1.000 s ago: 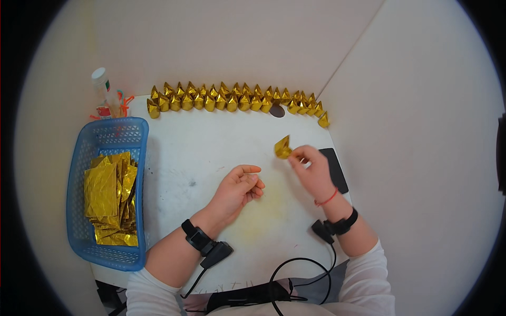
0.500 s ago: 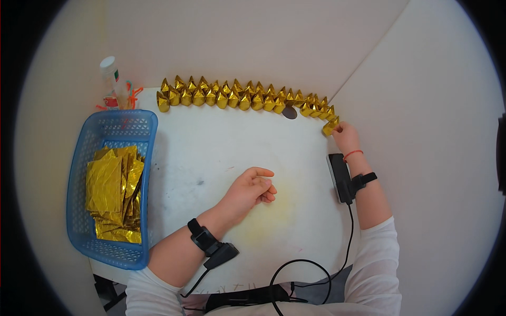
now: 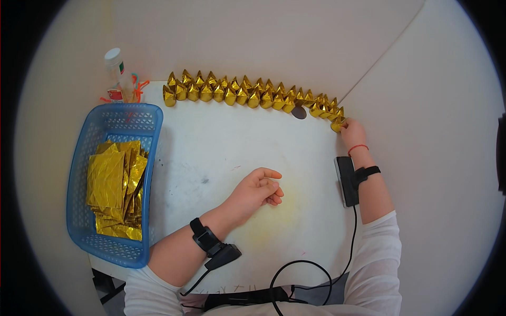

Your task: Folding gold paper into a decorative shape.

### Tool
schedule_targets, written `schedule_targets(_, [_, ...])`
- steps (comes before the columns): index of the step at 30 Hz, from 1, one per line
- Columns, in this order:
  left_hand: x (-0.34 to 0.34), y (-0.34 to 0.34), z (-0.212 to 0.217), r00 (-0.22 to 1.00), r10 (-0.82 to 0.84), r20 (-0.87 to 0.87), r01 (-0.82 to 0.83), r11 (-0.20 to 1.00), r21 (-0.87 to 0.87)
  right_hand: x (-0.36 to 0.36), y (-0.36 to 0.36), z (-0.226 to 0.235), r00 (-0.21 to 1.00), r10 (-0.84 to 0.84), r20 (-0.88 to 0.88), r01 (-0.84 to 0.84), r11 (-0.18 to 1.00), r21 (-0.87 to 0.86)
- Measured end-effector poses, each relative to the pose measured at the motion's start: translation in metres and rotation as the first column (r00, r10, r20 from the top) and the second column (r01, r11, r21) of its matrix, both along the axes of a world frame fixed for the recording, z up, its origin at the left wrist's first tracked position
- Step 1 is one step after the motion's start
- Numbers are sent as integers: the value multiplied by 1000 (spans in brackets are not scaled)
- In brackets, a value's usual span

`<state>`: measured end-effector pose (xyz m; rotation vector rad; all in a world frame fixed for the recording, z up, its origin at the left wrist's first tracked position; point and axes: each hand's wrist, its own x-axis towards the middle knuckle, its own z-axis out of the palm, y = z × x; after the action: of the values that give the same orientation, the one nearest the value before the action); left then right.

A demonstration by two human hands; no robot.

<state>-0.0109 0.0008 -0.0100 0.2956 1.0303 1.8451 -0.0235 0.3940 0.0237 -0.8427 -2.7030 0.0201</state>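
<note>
At the far right of the table, my right hand [image 3: 353, 136] pinches a folded gold foil ingot [image 3: 337, 125] by its near right side. That ingot sits at the right end of a long double row of similar folded gold ingots [image 3: 230, 95], which stand along the table's back edge with their points up. My left hand [image 3: 258, 190] rests over the middle of the white table [image 3: 211, 142], palm turned inward. Its index finger reaches out, the other fingers are loosely curled, and nothing shows in it.
On the left, a blue plastic basket [image 3: 154, 152] holds a pile of flat gold foil sheets [image 3: 108, 179]. Behind it stand a clear bottle with a white cap [image 3: 113, 55] and some orange pieces [image 3: 139, 92]. A dark round spot [image 3: 299, 112] lies by the row. Walls enclose the table.
The whole view has shifted slightly. My right hand still pinches the ingot, which now sits a little closer to the end of the row. My left hand keeps its pose.
</note>
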Motion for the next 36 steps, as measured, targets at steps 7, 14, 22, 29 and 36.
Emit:
schedule_targets(7, [1,1,1,1000,-3,-23,3,1000,4,-4,-1,6,1000,-17,17,16,1000,24])
schedule_targets(14, [4,6,-1,997,-24,-77,24,1000,-2,21,-31,16,994,56,-98,-48,995,87])
schedule_targets(22, [32,3,4,734,-83,-674,-39,986,-163,63,-186,18,896,400,-193,-444,807,-389])
schedule_targets(29, [56,-39,93,345,-270,-899,-99,942,-321,79,-225,-2,845,444,-298,-513,518,-684])
schedule_targets(36, [20,-133,143,-85,-550,-831,-660,656,-367,91,-216,-15,852,402,-335,-515,529,-675])
